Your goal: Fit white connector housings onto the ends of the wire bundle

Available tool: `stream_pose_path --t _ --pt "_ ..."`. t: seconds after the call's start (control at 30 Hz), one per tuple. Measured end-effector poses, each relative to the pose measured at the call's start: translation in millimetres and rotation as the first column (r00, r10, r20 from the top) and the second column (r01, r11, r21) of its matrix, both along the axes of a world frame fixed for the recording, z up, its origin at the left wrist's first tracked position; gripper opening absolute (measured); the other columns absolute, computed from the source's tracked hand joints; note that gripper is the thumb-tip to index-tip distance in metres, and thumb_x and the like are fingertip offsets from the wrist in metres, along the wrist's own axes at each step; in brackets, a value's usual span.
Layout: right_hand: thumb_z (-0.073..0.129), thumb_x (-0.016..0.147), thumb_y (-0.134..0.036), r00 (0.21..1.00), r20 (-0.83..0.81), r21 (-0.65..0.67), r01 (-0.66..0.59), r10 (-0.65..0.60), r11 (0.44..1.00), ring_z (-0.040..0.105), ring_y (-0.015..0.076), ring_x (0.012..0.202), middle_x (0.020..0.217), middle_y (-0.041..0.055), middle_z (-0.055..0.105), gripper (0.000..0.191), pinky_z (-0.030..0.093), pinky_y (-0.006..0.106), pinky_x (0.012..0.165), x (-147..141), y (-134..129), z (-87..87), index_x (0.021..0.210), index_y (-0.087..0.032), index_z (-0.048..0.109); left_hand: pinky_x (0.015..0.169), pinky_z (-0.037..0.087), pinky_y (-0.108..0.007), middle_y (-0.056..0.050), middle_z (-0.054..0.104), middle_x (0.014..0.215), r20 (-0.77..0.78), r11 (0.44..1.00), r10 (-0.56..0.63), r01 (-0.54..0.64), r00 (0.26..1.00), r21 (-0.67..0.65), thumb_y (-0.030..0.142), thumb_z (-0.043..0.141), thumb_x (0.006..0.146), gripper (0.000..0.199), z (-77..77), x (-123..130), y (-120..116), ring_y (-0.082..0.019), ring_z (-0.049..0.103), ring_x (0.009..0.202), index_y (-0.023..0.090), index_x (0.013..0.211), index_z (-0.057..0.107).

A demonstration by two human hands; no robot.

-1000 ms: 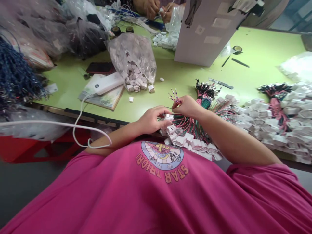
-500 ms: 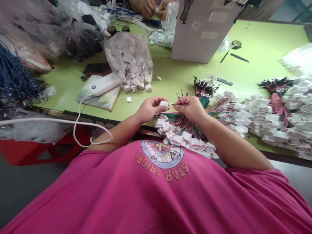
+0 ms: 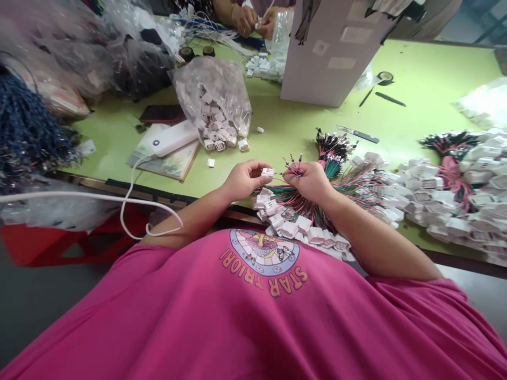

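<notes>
Between thumb and fingers, my left hand point(image 3: 246, 178) pinches a small white connector housing point(image 3: 268, 172). My right hand point(image 3: 311, 182) is closed on a few thin wires point(image 3: 292, 164) whose purple ends with metal tips fan out above the fingers. One wire end points left at the housing and appears to meet it; whether it sits inside is too small to tell. Below both hands lies a bundle of red and green wires point(image 3: 307, 208) with white connectors point(image 3: 289, 228) on its near ends. Just beyond my right hand are dark-tipped wire ends point(image 3: 332, 145).
A clear bag point(image 3: 214, 95) spills white housings. Left of it are a white power bank point(image 3: 176, 138) on a booklet, and a phone point(image 3: 161, 113). A craft knife point(image 3: 357, 134), black tape point(image 3: 385, 78) and a grey box point(image 3: 320, 58) stand beyond. Another person's hands point(image 3: 255, 21) work opposite.
Both hands stay nearly in place, still holding the housing and the wires. The purple wire ends have tilted slightly left. The whole view has shifted a little.
</notes>
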State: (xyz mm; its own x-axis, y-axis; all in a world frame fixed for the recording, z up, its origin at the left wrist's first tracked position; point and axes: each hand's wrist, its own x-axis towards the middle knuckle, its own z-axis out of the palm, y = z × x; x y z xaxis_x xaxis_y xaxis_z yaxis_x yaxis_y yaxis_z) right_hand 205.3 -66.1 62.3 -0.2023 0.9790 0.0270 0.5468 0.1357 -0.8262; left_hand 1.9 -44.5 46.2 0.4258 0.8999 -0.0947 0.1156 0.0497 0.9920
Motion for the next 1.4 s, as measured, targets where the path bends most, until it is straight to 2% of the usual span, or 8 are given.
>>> stream_pose_path --t 0.4,0.57,0.73,0.9,0.97,1.13,1.2,1.4 --pt "0.051 0.074 -0.024 0.981 0.171 0.023 -0.103 0.097 0.994 0.039 0.0085 0.059 0.058 -0.0035 0.047 0.015 0.028 0.024 0.057 -6 -1 -4.3 0.061 -0.015 0.053 0.067 0.053 -0.029 -0.009 0.07 0.087 0.048 0.991 -0.129 0.131 0.99 -0.022 0.04 0.081 0.061 0.047 -18.0 8 3 -0.014 0.064 0.074 0.011 0.095 0.066" --pt "0.055 0.076 -0.028 0.991 0.05 -0.063 -0.123 0.126 0.99 0.045 0.0092 0.06 0.062 -0.0019 0.055 0.018 0.034 0.024 0.059 2 0 1.8 0.07 -0.013 0.064 0.068 0.049 -0.028 -0.007 0.068 0.085 -0.168 0.965 -0.117 0.152 0.979 0.213 0.046 0.073 0.07 0.043 5.7 3 -4 -0.013 0.061 0.072 0.012 0.096 0.066" --pt "0.068 0.069 -0.034 0.983 -0.164 -0.127 -0.099 0.078 0.987 0.051 0.0112 0.06 0.067 0.002 0.063 0.023 0.041 0.026 0.058 22 11 14.8 0.081 -0.014 0.071 0.08 0.047 -0.033 -0.007 0.067 0.09 -0.445 0.73 -0.133 0.392 0.885 0.56 0.043 0.063 0.08 0.03 41.9 3 -36 -0.017 0.059 0.085 0.016 0.094 0.066" --pt "0.072 0.065 -0.029 0.967 -0.191 -0.303 -0.221 0.168 0.927 0.048 0.0097 0.055 0.064 0.001 0.062 0.021 0.038 0.025 0.053 6 26 16.2 0.08 -0.015 0.069 0.091 0.046 -0.039 -0.012 0.07 0.1 -0.496 0.397 -0.483 0.686 0.721 0.61 0.043 0.06 0.083 0.042 41.2 16 -57 -0.022 0.063 0.097 0.018 0.116 0.063" --pt "0.068 0.066 -0.024 0.96 -0.183 -0.359 -0.266 0.212 0.895 0.049 0.0091 0.056 0.066 -0.0005 0.062 0.016 0.038 0.024 0.053 -6 26 13.8 0.079 -0.016 0.068 0.098 0.043 -0.042 -0.011 0.07 0.106 -0.501 0.346 -0.497 0.692 0.708 0.634 0.043 0.061 0.083 0.041 40.3 13 -54 -0.023 0.062 0.104 0.021 0.118 0.063" --pt "0.061 0.067 -0.017 0.951 -0.31 -0.406 -0.118 -0.015 0.906 0.037 0.0061 0.045 0.056 -0.004 0.054 0.013 0.026 0.023 0.045 -19 18 4.7 0.079 -0.015 0.062 0.09 0.044 -0.036 -0.003 0.067 0.098 -0.455 0.593 0.042 0.344 0.89 0.728 0.042 0.049 0.091 0.025 27.2 -26 -2 -0.016 0.058 0.095 0.023 0.098 0.064" --pt "0.061 0.068 -0.019 0.934 -0.352 -0.386 -0.093 -0.054 0.918 0.036 0.0056 0.043 0.057 -0.0032 0.056 0.012 0.023 0.023 0.044 -16 16 2.4 0.079 -0.015 0.061 0.084 0.044 -0.034 -0.004 0.061 0.092 -0.498 0.667 0.36 0.156 0.789 0.728 0.039 0.043 0.095 0.027 10.1 -42 32 -0.014 0.051 0.087 0.019 0.098 0.061" --pt "0.059 0.069 -0.021 0.928 -0.371 -0.378 -0.129 -0.022 0.917 0.042 0.0075 0.044 0.053 -0.0014 0.056 0.006 0.029 0.024 0.047 -12 13 0.2 0.069 -0.016 0.056 0.091 0.039 -0.038 -0.008 0.05 0.114 -0.695 0.752 0.284 0.296 0.661 0.589 0.019 0.062 0.08 0.033 -49.2 -44 106 -0.019 0.045 0.098 0.019 0.113 0.06"
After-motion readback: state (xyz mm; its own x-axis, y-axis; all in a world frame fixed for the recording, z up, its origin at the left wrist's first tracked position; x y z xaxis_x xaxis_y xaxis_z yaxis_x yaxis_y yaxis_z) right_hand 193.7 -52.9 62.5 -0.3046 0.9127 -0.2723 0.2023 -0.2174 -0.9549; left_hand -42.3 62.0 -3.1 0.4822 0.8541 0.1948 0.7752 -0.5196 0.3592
